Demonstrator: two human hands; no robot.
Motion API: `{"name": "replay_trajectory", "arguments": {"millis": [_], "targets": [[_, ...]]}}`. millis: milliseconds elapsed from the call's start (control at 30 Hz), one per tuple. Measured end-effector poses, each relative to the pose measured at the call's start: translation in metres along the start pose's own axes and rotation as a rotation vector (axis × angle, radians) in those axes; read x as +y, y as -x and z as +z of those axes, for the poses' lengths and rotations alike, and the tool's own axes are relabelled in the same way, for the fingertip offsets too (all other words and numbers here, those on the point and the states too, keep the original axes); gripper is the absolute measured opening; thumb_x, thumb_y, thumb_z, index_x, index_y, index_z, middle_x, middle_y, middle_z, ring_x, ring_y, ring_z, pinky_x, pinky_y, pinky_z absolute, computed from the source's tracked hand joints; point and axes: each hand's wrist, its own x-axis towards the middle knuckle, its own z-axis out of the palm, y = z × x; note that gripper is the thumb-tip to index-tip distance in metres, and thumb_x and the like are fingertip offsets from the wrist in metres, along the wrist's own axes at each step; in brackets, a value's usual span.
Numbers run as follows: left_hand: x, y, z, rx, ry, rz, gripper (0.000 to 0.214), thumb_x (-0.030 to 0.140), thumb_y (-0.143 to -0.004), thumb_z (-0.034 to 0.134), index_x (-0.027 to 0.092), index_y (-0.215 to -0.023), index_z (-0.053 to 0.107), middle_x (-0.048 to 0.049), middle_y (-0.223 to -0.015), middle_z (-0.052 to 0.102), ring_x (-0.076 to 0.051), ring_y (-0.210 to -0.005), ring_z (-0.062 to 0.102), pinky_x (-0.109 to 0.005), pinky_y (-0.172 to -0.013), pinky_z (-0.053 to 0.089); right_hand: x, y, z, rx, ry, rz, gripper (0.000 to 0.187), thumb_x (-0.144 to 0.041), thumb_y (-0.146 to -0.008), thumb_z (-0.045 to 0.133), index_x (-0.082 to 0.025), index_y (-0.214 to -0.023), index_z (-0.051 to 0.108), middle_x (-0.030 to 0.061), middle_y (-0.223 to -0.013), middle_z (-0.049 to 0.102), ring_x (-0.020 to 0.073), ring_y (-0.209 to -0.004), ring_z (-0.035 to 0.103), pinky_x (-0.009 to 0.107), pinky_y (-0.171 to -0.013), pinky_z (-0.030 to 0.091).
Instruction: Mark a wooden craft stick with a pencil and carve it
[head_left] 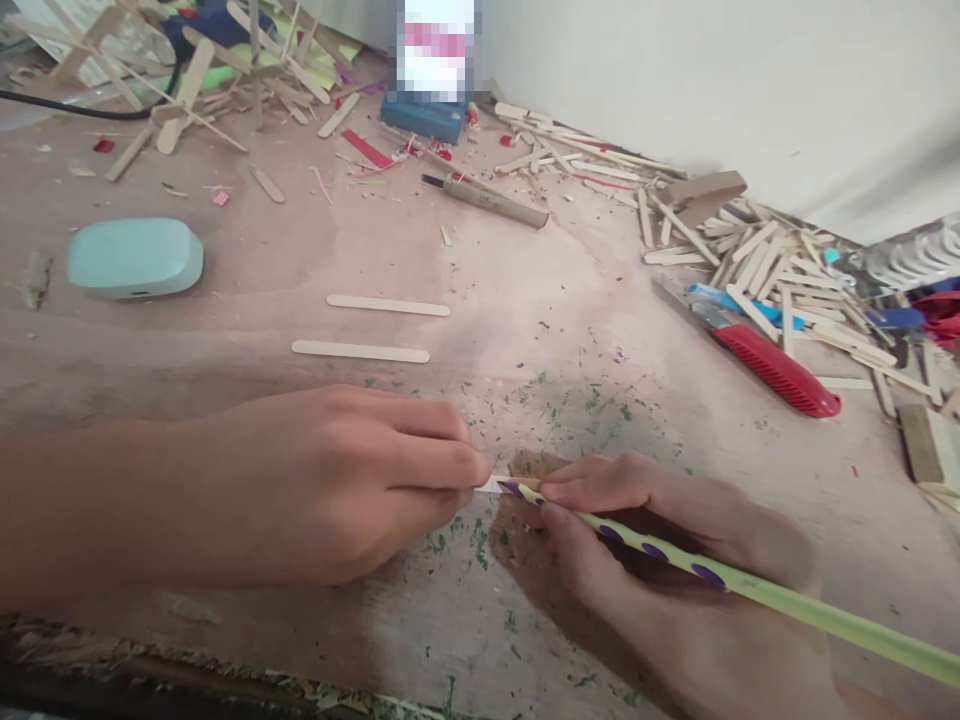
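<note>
Your left hand (322, 485) pinches a small pale stick (491, 484) flat against the desk (525, 300), near the front edge, and only a short stub of it shows between your fingertips and the pencil tip. It looks like the same thin craft stick as the two lying loose (360, 351) further up the desk, though so little is visible that you cannot be sure. Treat it as light, stiff along its length and easy to snap across the grain; it is smooth enough to skid on the worn wood unless you press it down. Hold it close to the spot being marked, as you do now, with the fingers closed tight over the hidden part.

Your right hand (645, 540) has its grip closed round a green pencil with purple dots (675, 555), thumb and forefinger low near the tip, the long shaft running back past your wrist toward the lower right. The point touches the exposed end of the stick. The pencil is rigid and light; the low hold gives you fine control.

A red-handled cutter (772, 370) and a heap of sticks (757, 260) lie well apart to the right, and a pale green case (135, 257) lies to the left.
</note>
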Motion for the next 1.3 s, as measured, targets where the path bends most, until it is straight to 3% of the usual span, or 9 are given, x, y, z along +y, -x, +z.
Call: {"name": "replay_trajectory", "arguments": {"millis": [100, 333, 700, 1067, 1300], "targets": [[0.0001, -0.0019, -0.0006, 0.002, -0.025, 0.066, 0.048, 0.007, -0.109, 0.037, 0.018, -0.085, 0.077, -0.0068, -0.103, 0.08, -0.017, -0.093, 0.073, -0.024, -0.088, 0.06, 0.0025, -0.0003, 0.0005, -0.001, -0.025, -0.017, 0.014, -0.02, -0.088, 0.076, -0.025, -0.076, 0.071, 0.0047, -0.079, 0.081, 0.0198, -0.063, 0.077, 0.023, -0.041, 0.052], [0.0012, -0.0056, -0.0007, 0.002, -0.023, 0.039, 0.058, 0.007, -0.112, 0.028, 0.016, -0.085, 0.079, -0.0065, -0.098, 0.08, -0.018, -0.088, 0.073, -0.027, -0.081, 0.061, 0.003, 0.0005, -0.0006, 0.013, 0.025, -0.027, 0.014, -0.018, -0.086, 0.079, -0.025, -0.078, 0.071, 0.0015, -0.079, 0.081, 0.0167, -0.063, 0.076, 0.02, -0.045, 0.052], [0.0013, -0.0047, -0.0016, 0.026, -0.027, 0.043, 0.062, 0.01, -0.114, 0.024, 0.017, -0.084, 0.078, -0.0051, -0.101, 0.082, -0.018, -0.088, 0.073, -0.027, -0.081, 0.06, 0.0076, 0.0027, 0.0012, 0.071, -0.017, -0.066, 0.016, -0.015, -0.083, 0.08, -0.026, -0.079, 0.07, 0.0013, -0.079, 0.08, 0.018, -0.062, 0.076, 0.02, -0.043, 0.053], [0.0015, -0.0047, -0.0008, 0.01, -0.021, 0.027, 0.062, 0.01, -0.115, 0.023, 0.017, -0.086, 0.077, -0.0039, -0.106, 0.081, -0.016, -0.089, 0.073, -0.026, -0.081, 0.058, 0.0054, 0.0007, 0.0004, 0.019, -0.051, -0.027, 0.016, -0.015, -0.085, 0.077, -0.026, -0.076, 0.07, 0.0024, -0.081, 0.082, 0.0193, -0.067, 0.078, 0.021, -0.047, 0.056], [0.0031, -0.0048, 0.0012, 0.033, -0.036, 0.006, 0.061, 0.012, -0.115, 0.023, 0.02, -0.085, 0.075, -0.0009, -0.1, 0.081, -0.015, -0.087, 0.072, -0.023, -0.082, 0.059, 0.0086, 0.0025, 0.0, 0.038, 0.011, -0.079, 0.018, -0.014, -0.086, 0.076, -0.026, -0.076, 0.068, 0.0016, -0.081, 0.081, 0.019, -0.066, 0.078, 0.022, -0.048, 0.056]]}}
